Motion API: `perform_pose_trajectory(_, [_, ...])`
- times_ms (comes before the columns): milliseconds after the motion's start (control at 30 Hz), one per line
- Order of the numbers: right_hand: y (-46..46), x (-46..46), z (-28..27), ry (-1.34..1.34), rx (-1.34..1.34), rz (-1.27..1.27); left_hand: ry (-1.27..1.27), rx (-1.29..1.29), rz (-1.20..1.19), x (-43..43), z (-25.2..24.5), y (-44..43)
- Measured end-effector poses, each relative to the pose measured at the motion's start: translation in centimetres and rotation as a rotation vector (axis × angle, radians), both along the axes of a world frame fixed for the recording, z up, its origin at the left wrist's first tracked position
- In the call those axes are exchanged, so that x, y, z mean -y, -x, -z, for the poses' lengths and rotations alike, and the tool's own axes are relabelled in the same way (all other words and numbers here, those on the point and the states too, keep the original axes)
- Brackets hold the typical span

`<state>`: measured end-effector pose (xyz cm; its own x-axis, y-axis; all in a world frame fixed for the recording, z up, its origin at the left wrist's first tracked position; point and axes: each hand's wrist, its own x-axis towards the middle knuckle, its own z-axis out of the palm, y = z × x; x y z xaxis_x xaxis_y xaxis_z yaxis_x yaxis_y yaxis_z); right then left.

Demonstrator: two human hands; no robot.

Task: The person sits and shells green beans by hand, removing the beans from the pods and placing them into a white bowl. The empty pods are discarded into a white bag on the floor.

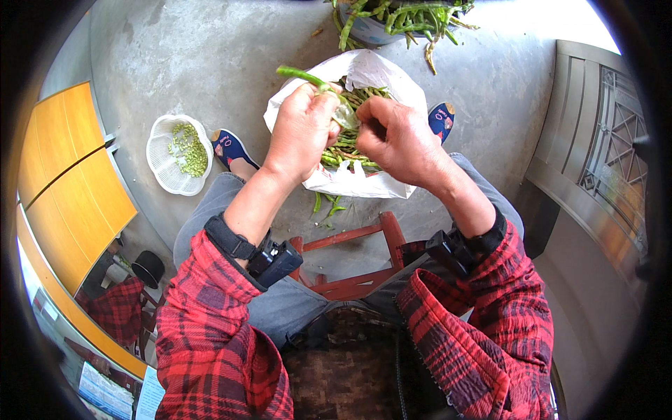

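Note:
My left hand (307,126) grips a green bean pod (302,74), whose intact end sticks out to the upper left. The pod's split part, with its pale inner side showing, spans the gap between my hands. At its other end, the curled thumb and fingers of my right hand (394,139) pinch the edge of the pod; the fingertips are partly hidden. Under both hands is a white plastic bag (404,86), lying open with many bean pods and husks (349,149) inside. To the left, a white plastic basket (160,157) holds shelled green beans (190,152).
A tub (367,32) heaped with bean pods (415,18) stands beyond the bag. Loose pods (333,205) lie on the concrete floor near a red wooden stool (391,241). Orange cabinet doors (79,210) are at left, a metal door (572,115) at right. My shoes flank the bag.

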<state>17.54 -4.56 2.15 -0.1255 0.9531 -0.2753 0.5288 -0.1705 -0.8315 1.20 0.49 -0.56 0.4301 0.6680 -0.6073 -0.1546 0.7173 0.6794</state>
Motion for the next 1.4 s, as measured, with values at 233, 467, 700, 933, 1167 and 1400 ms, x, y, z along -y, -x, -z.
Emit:
perform_pose_trajectory(233, [-0.4,0.1,-0.1,0.059,0.024,-0.021,-0.034,-0.028,0.037,0.1,-0.2,-0.1])
perform_pose_trajectory(467, [-1.1,-0.2,0.4,0.175,-0.104,0.151,-0.133,-0.175,0.335,0.1,0.0,0.3])
perform_pose_trajectory(700, [-0.8,-0.1,0.8,0.149,-0.079,0.061,-0.149,-0.107,0.357,0.9,-0.2,0.2])
perform_pose_trajectory(933, [-1.1,-0.1,1.0,0.148,0.005,0.074,-0.024,-0.019,0.275,0.0,-0.1,0.7])
perform_pose_trajectory(1167, [-0.9,0.0,0.6,0.012,-0.089,-0.017,0.148,0.214,0.147,-0.3,0.3,1.0])
perform_pose_trajectory(1400, [-1.5,-0.4,-0.8,0.317,-0.394,0.048,0.260,0.488,0.151,-0.4,-0.1,1.4])
